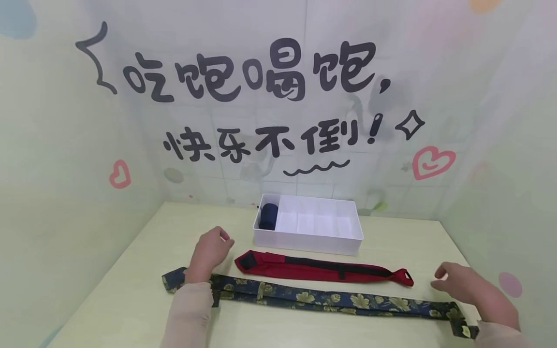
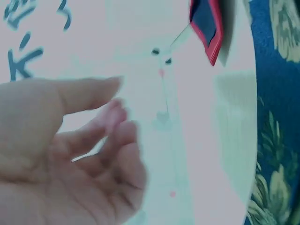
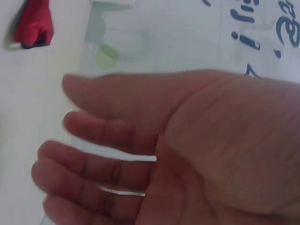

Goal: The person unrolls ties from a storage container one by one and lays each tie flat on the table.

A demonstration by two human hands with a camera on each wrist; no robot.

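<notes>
Pale fabric sleeve (image 1: 189, 314) over left end of long navy, gold-flowered fabric necktie (image 1: 313, 298). Beyond it, flat red fabric necktie (image 1: 300, 271), long axis left-to-right, between left hand (image 1: 212, 249) near broad end and right hand (image 1: 463, 285) near narrower end; neither plainly nearer. Both empty, fingers loosely bent.

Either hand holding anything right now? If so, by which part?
Nothing held: left hand and right hand are both empty, with the red tie lying between them.
</notes>
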